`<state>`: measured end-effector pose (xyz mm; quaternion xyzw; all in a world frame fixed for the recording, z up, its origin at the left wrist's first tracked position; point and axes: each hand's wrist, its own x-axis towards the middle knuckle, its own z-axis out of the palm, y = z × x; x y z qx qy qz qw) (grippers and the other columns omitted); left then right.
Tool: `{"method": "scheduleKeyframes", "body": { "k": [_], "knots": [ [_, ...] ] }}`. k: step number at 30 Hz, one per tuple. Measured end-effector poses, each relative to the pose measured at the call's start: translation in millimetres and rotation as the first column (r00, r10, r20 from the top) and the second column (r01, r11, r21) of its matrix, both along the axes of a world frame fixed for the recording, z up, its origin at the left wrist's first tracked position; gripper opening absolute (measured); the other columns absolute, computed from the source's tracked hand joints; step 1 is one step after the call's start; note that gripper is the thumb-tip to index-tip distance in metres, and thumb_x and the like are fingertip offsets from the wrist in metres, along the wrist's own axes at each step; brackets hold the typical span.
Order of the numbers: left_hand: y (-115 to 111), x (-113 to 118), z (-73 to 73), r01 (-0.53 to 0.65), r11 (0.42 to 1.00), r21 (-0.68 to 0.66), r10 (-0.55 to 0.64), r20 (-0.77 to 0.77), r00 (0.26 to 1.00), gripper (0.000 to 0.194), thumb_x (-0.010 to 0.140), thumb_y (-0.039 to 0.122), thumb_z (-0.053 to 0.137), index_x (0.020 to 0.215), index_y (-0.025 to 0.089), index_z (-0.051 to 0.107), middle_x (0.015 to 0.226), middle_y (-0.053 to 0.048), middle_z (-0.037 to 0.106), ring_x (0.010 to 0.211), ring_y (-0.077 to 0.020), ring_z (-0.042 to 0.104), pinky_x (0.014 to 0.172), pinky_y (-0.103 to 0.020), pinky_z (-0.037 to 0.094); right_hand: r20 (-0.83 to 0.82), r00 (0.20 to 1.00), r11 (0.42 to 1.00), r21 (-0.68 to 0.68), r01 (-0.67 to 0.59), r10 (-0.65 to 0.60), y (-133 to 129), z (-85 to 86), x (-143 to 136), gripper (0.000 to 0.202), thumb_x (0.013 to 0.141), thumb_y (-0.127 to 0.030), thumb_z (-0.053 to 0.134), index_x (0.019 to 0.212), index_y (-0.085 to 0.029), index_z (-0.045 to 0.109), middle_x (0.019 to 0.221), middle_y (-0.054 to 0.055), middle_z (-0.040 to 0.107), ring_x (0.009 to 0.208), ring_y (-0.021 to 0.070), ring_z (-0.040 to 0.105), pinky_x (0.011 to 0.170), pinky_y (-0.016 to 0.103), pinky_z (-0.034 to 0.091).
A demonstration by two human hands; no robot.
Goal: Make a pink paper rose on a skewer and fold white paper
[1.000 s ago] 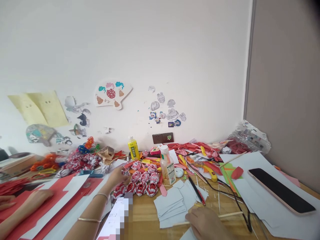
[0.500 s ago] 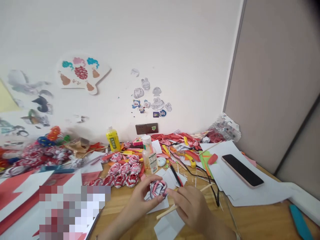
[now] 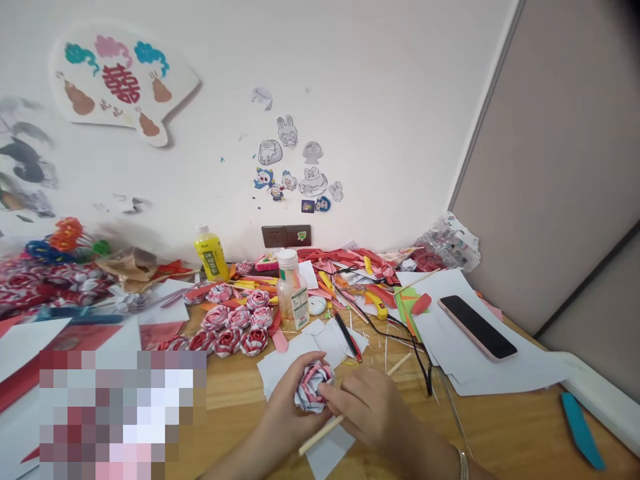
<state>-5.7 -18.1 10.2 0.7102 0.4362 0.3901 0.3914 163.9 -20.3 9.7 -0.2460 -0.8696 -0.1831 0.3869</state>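
Observation:
In the head view my left hand (image 3: 293,403) is curled around a paper rose (image 3: 314,388) with white and pink folded petals, thumb below and fingers behind. My right hand (image 3: 373,403) is closed around a thin wooden stick (image 3: 320,435), which sticks out on both sides of it. Its index fingertip touches the right part of the rose's face. White paper sheets (image 3: 330,453) lie on the table below and behind the hands.
Several finished paper roses (image 3: 240,317) lie at left-centre. Behind stand a clear bottle (image 3: 293,293) and a yellow bottle (image 3: 211,255). A box cutter (image 3: 376,305), paper strips and a black cable (image 3: 429,380) clutter the back. A phone (image 3: 477,327) lies right on white paper.
The view has shifted, so wall and table items sit higher and mostly farther left. The rose's face now shows more fully, and my right index finger has moved from its edge farther onto it.

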Motion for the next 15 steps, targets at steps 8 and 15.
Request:
{"method": "scheduleKeyframes", "body": {
  "k": [8,15],
  "knots": [
    [-1.2,0.5,-8.5,0.032,0.994,0.101,-0.024,-0.077,0.997,0.051,0.062,0.02,0.064,0.109,0.022,0.046,0.103,-0.007,0.062,0.096,-0.0237,0.059,0.082,-0.031,0.048,0.083,0.995,0.989,-0.138,-0.049,0.061,-1.5,-2.3,0.4,0.026,0.085,-0.018,0.038,0.105,-0.01,0.053,0.069,0.006,0.06,0.057,0.0169,0.05,0.047,0.029,0.032],
    [-2.7,0.6,-4.5,-0.03,0.995,0.098,0.039,-0.091,0.995,0.047,0.064,0.015,0.057,0.108,0.022,0.045,0.098,-0.005,0.063,0.089,-0.0205,0.061,0.078,-0.029,0.049,0.044,0.997,0.997,-0.029,-0.068,0.07,-3.4,4.3,4.5,0.024,0.084,-0.015,0.036,0.099,-0.009,0.054,0.06,0.004,0.057,0.053,0.0159,0.05,0.045,0.028,0.031]
  ]
}}
